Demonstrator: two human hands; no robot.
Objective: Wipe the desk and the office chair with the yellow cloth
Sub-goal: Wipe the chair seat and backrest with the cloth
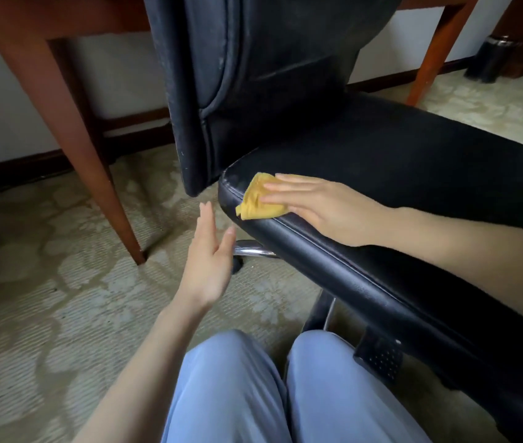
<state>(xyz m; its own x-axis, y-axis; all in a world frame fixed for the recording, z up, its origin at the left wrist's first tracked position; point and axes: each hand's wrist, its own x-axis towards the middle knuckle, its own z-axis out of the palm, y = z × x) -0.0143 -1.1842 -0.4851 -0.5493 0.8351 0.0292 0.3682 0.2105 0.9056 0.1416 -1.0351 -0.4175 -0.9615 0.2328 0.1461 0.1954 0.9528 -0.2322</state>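
Where my right hand (317,209) presses: yellow cloth (255,199), flat under straight fingers on the office chair (381,161) seat's corner, below the backrest (253,75)
My left hand (209,266): fingers straight, holding nothing, just beside the seat's edge
Cloth feel: I judge it soft, light, quick to bunch, so palm on its middle

Yellow cloth (255,199) lies on the chair seat (397,161).

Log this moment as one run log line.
step: wiping office chair seat | right hand: flat, pressing yellow cloth on seat corner by backrest | left hand: open, beside seat, holding nothing | desk: behind chair
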